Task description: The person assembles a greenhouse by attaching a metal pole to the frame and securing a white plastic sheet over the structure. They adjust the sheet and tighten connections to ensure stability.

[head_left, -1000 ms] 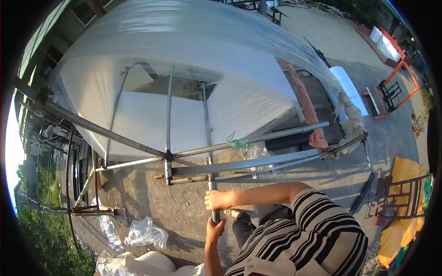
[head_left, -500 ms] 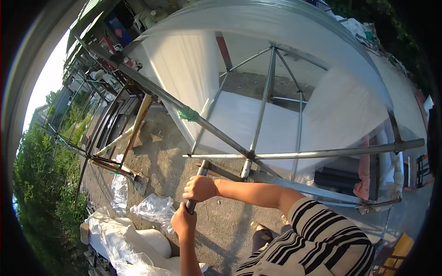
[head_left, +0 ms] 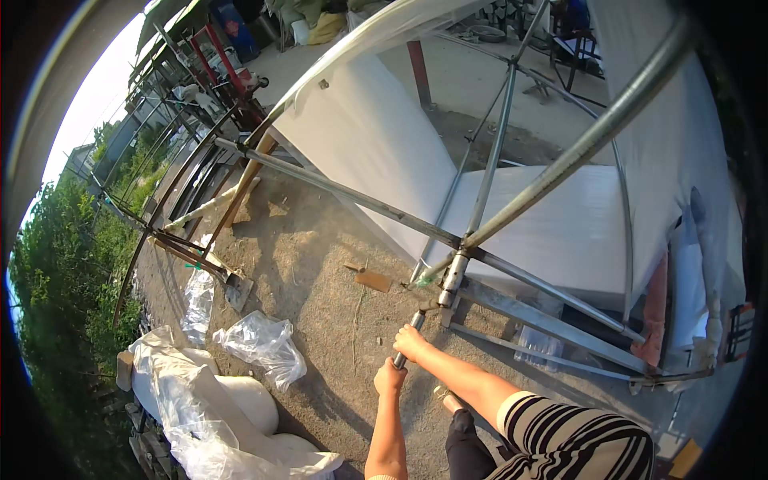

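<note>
My left hand (head_left: 390, 378) and right hand (head_left: 410, 342) clamp a metal tube (head_left: 417, 320), long axis toward one o'clock, above gritty outdoor ground (head_left: 336, 340).

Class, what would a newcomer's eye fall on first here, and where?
Probably the metal-pipe frame with pale plastic sheeting, spanning the centre and upper right. Next, the left grip and right grip, closed around a metal tube at lower centre. Crumpled clear plastic lies lower left.

I'm outdoors, in a work yard: sunlit rough ground (head_left: 320, 316), bushes (head_left: 72, 264) on my left, a pipe frame (head_left: 560, 160) with plastic film (head_left: 364, 120), and, near the bent rim, perhaps a shed roof (head_left: 170, 26).
</note>
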Tool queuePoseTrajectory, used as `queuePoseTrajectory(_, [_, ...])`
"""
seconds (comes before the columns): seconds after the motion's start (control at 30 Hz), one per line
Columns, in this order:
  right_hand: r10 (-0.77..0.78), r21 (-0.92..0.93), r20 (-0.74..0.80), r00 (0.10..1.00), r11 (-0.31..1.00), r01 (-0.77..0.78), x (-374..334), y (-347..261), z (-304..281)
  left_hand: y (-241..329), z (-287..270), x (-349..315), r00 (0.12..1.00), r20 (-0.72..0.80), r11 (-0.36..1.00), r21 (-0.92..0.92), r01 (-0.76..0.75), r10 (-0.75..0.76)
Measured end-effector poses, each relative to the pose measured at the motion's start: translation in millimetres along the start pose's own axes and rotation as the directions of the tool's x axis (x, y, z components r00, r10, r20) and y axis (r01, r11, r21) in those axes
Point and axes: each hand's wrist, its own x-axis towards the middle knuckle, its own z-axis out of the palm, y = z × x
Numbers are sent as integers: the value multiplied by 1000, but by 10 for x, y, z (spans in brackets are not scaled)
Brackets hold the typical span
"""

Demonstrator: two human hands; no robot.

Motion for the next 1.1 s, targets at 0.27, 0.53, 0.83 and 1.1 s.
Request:
queuePoseTrajectory(0.27, [-136,23,111,984,991,135,-2181,436,-229,935,536,-1518,915,347,922,-382,-60,203])
queuePoseTrajectory(0.53, [-395,111,-375,839,879,464,-2737,681,-2629,1784,-1857,-2573,838,417,912,-354,-206,351])
queuePoseTrajectory(0.83, [-480,-68,-628,613,818,571,-567,509,-3555,1278,-3265,-1411,901,-306,947,189,-260,309])
queuePoseTrajectory(1.1, [-442,89,-306,843,868,488,1109,386,-2294,225,-2475,275,859,-417,954,178,-242,296])
